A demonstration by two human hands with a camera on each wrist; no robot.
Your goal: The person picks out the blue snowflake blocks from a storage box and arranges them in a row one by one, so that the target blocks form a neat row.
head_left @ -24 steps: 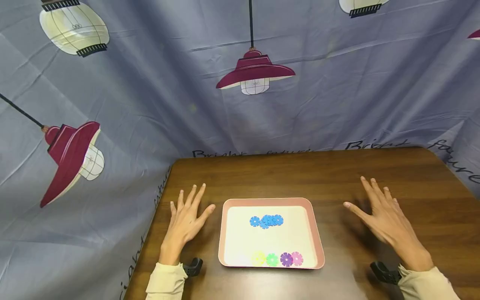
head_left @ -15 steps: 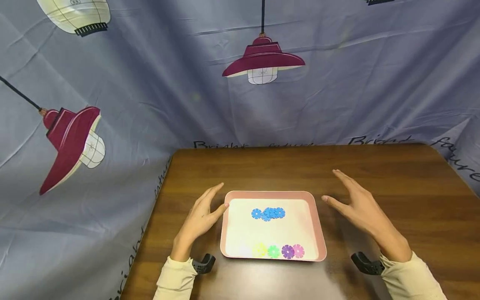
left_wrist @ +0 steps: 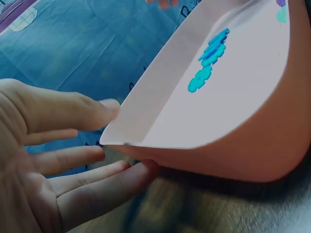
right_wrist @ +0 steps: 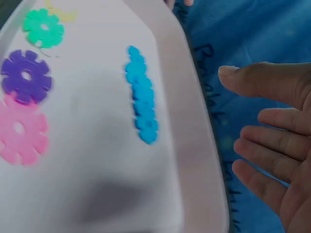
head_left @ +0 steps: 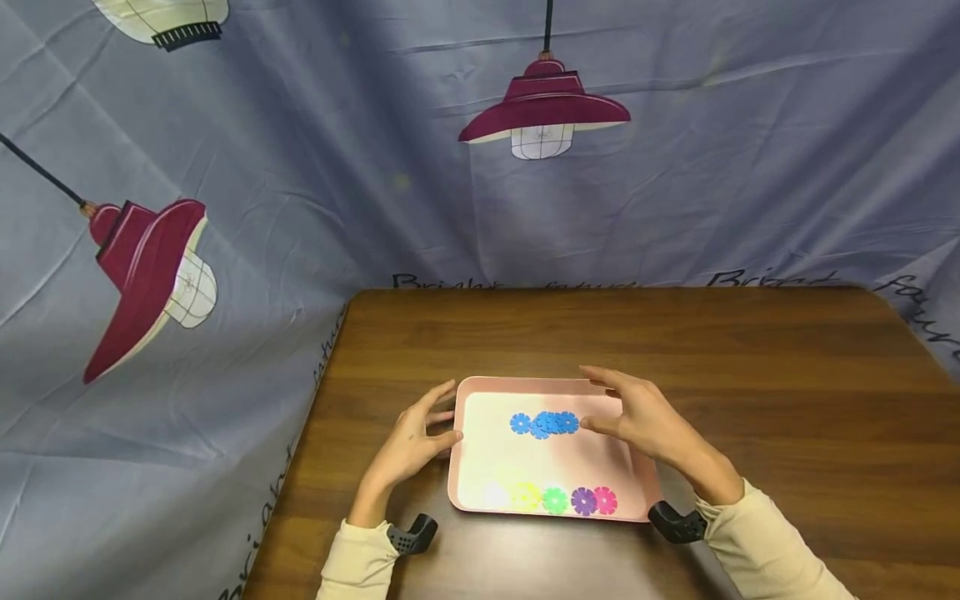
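Observation:
A pink tray (head_left: 525, 385) with a pale inside lies on the wooden table. Several blue notched plastic discs (head_left: 551, 423) overlap in a row near its far side. Along its near side lie a yellow disc (head_left: 527, 497), a green disc (head_left: 555, 501), a purple disc (head_left: 584, 502) and a pink disc (head_left: 605, 500). My left hand (head_left: 408, 442) is at the tray's left rim; in the left wrist view its loosely bent fingers (left_wrist: 97, 196) are beside a corner, and contact is unclear. My right hand (head_left: 648, 421) hovers over the right side, thumb near the blue discs, holding nothing.
The brown table (head_left: 787, 400) extends to the right and behind the tray. A grey-blue cloth (head_left: 360, 167) printed with lamps hangs behind and to the left. Dark wrist devices (head_left: 678, 523) sit on both wrists.
Both hands have come inward from spread positions beside the tray. The left reaches the left rim; the right has moved left over the tray. The discs keep their places.

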